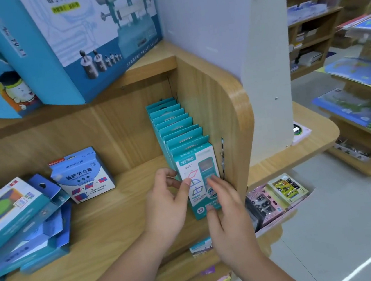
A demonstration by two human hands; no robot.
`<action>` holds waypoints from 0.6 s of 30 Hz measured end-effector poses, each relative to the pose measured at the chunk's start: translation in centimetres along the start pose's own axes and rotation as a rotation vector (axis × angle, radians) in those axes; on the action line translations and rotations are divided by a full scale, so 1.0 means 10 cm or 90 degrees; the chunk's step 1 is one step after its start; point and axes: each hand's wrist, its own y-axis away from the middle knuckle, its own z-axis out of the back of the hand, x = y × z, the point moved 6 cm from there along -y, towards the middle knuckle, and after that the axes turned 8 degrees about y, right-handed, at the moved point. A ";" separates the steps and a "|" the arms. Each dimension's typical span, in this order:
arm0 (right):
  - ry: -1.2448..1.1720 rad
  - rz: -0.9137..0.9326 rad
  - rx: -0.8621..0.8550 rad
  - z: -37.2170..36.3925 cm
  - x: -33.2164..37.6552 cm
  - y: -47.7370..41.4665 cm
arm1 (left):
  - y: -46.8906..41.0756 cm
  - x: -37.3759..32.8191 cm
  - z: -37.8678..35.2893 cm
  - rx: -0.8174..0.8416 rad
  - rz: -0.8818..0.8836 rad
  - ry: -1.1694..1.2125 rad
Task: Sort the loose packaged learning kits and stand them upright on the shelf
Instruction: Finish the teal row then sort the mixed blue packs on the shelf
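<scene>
Squaring the front kit (194,162) into the row of teal kits (175,127), which stands upright on the shelf board (119,219) close against the wooden end panel (208,104); the left hand (167,204) pinches the kit's edge farthest from the end panel, thumb on the printed face and fingers curled behind; the right hand (227,212) lies with straight fingers flat on the face, on the side nearest the end panel, holding nothing. To do the step well, judging from this pose: press with the flat right hand toward the back of the row while the left steadies the free edge, so that the base seats on the board and the top does not tip forward; let the kit's other edge run along the end panel, clear of the metal strip (223,156) fixed to it; let go only once the kit stands unaided. Well away from the end panel lies a loose pile of blue kits (25,222), tilted and overlapping, apparently yet to be sorted; one blue kit (83,175) stands between that pile and the row. Not determinable: whether the front kit's base sits fully on the board, the hands covering part of it; the rearmost kits, in shadow; the number in the pile, cut by the frame edge; the small print; the right fingertips, blurred.
</scene>
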 end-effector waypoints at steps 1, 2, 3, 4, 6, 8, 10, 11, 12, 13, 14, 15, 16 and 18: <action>0.002 0.006 -0.010 0.01 0.03 0.01 | 0.00 0.01 0.01 0.010 0.007 0.003; 0.005 0.021 -0.022 0.02 0.06 0.01 | 0.00 0.03 0.02 0.020 0.016 0.015; 0.008 0.036 -0.035 0.05 0.10 0.02 | 0.02 0.03 0.02 0.032 0.026 0.036; 0.007 0.054 -0.041 0.05 0.15 0.01 | 0.04 0.04 0.06 0.036 0.036 0.059; 0.001 0.087 -0.031 -0.02 0.28 -0.03 | 0.08 0.08 0.27 0.018 0.049 0.093; -0.006 0.119 -0.006 -0.13 0.45 -0.09 | 0.15 0.13 0.57 -0.016 0.062 0.099; -0.032 0.149 0.022 -0.31 0.64 -0.17 | 0.22 0.18 0.93 -0.060 0.073 0.094; -0.049 0.160 0.040 -0.42 0.75 -0.20 | 0.26 0.19 1.14 -0.087 0.071 0.079; -0.065 0.172 0.059 -0.55 0.87 -0.22 | 0.31 0.21 1.37 -0.118 0.067 0.057; -0.081 0.181 0.079 -0.69 0.99 -0.23 | 0.36 0.23 1.59 -0.151 0.065 0.037; -0.097 0.189 0.102 -0.84 1.10 -0.24 | 0.42 0.25 1.82 -0.186 0.065 0.023; -0.112 0.194 0.126 -1.00 1.21 -0.24 | 0.49 0.29 2.04 -0.221 0.070 0.012; -0.128 0.196 0.154 -1.17 1.32 -0.22 | 0.57 0.34 2.26 -0.257 0.077 -0.001; -0.152 0.207 0.206 -1.49 1.56 -0.17 | 0.71 0.45 2.67 -0.317 0.090 -0.031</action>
